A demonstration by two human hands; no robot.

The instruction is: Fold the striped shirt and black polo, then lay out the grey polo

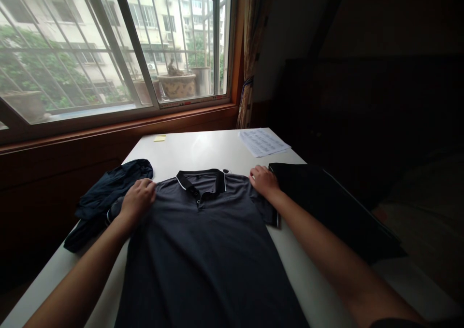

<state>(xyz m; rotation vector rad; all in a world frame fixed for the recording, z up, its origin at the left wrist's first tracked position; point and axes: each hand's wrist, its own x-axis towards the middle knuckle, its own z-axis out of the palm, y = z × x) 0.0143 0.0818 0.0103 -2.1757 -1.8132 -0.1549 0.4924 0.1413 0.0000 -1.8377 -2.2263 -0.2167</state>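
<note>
A dark grey polo shirt (206, 250) lies spread front side up on the white table (203, 149), its black, white-edged collar pointing away from me. My left hand (139, 197) is closed on the shirt's left shoulder, where the sleeve begins. At the opposite shoulder, my right hand (264, 179) has its fingers curled onto the cloth. The right sleeve hangs down beside the body with its striped cuff showing. Part of the left sleeve is hidden under my left hand and forearm.
A crumpled dark blue garment (112, 188) lies at the table's left edge. Black folded cloth (326, 207) covers the right side. Farther back are printed papers (264, 142) and a yellow sticky note (160, 138). A barred window (174, 43) stands beyond the table.
</note>
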